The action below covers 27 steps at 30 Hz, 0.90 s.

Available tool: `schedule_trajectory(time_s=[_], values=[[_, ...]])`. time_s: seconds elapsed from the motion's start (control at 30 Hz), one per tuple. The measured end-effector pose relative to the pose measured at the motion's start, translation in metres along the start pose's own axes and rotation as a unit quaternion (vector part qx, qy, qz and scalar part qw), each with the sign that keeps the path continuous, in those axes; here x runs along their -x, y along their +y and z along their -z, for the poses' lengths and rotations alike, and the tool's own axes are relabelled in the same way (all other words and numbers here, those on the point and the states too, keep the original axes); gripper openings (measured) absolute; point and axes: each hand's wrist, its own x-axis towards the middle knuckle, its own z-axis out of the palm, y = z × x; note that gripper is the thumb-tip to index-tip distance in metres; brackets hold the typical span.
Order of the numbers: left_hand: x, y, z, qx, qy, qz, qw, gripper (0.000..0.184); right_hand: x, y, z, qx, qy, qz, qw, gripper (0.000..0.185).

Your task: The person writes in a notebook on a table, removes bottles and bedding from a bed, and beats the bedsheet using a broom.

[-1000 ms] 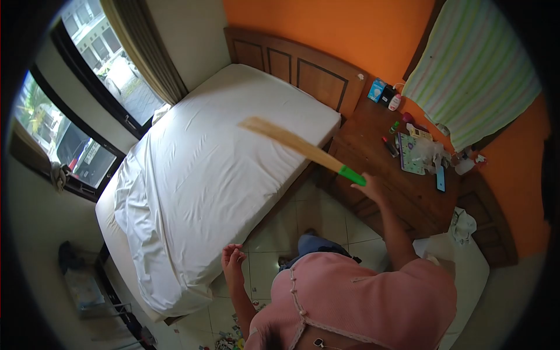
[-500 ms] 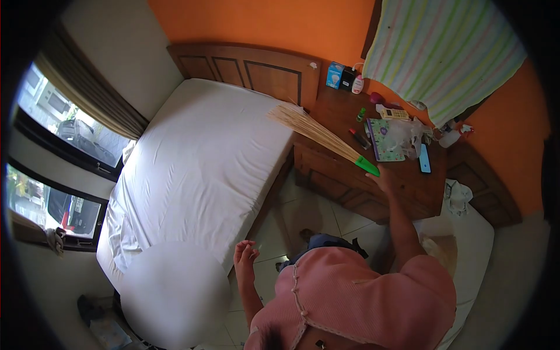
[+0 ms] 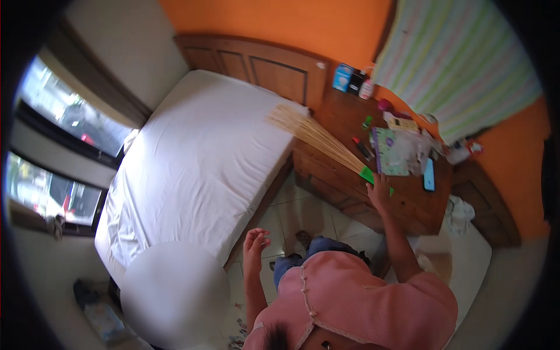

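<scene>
A stick broom (image 3: 329, 143) with a green handle lies across the wooden cabinet top, its bristle tips over the corner of the bed. My right hand (image 3: 380, 189) is on the green handle, thumb on the near side and fingers over the far side; the handle's end shows beyond them. My left hand (image 3: 255, 240) hangs in the air beside the bed, its fingers loosely curled and a little apart, with nothing visible in them.
The cabinet (image 3: 408, 204) bears a phone (image 3: 429, 175), a patterned notebook (image 3: 385, 151), a plastic bag (image 3: 411, 153), small bottles and boxes. On the left is a bed with a white sheet (image 3: 192, 157). A second mattress (image 3: 475, 256) is at right. A blurred patch hides part of the lower left.
My right hand has shifted left along the handle, covering its middle, while the broom stays put on the cabinet. The view has tilted slightly, moving the cabinet lower. My left hand is slightly higher.
</scene>
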Motion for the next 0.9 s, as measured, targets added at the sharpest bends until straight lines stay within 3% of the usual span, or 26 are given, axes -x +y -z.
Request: schedule_trajectory(time_s=[0.1,0.2,0.3,0.37,0.4,0.43,0.47,0.5,0.53,0.63,0.73,0.83,0.9], values=[[0.013,-0.005,0.005,-0.017,0.017,-0.010,1.000,0.013,0.004,-0.062,-0.022,-0.135,-0.061,0.080,0.986,0.025],[0.034,-0.004,0.018,-0.006,0.069,-0.057,0.996,0.014,0.024,-0.158,-0.039,-0.246,-0.128,0.213,0.937,0.017],[0.063,-0.003,0.043,-0.006,0.136,-0.102,0.985,0.018,0.056,-0.267,-0.022,-0.354,-0.221,0.361,0.834,0.019],[0.083,0.008,0.059,-0.105,0.239,-0.233,0.937,0.027,0.077,-0.340,0.026,-0.449,-0.337,0.398,0.725,0.030],[0.103,0.029,0.064,-0.127,0.255,-0.251,0.925,0.037,0.086,-0.370,0.053,-0.453,-0.350,0.421,0.704,0.030],[0.124,0.054,0.066,-0.121,0.286,-0.256,0.915,0.037,0.093,-0.400,0.082,-0.538,-0.389,0.420,0.619,0.038],[0.146,0.082,0.067,-0.127,0.286,-0.334,0.889,0.046,0.102,-0.426,0.111,-0.612,-0.427,0.407,0.526,0.046],[0.173,0.103,0.068,-0.137,0.285,-0.407,0.857,0.056,0.112,-0.448,0.142,-0.609,-0.444,0.421,0.505,0.046],[0.200,0.120,0.071,-0.134,0.311,-0.411,0.846,0.056,0.120,-0.469,0.174,-0.650,-0.443,0.447,0.426,0.052],[0.280,0.151,0.075,-0.170,0.202,-0.606,0.750,0.071,0.165,-0.502,0.240,-0.766,-0.440,0.441,0.156,0.065],[0.346,0.150,0.065,-0.158,0.131,-0.696,0.688,0.070,0.218,-0.525,0.292,-0.819,-0.426,0.374,-0.088,0.069],[0.378,0.143,0.077,-0.122,0.130,-0.780,0.600,0.072,0.272,-0.551,0.320,-0.819,-0.439,0.321,-0.182,0.065],[0.405,0.146,0.094,-0.200,0.092,-0.763,0.608,0.076,0.307,-0.567,0.339,-0.819,-0.467,0.253,-0.219,0.056]])
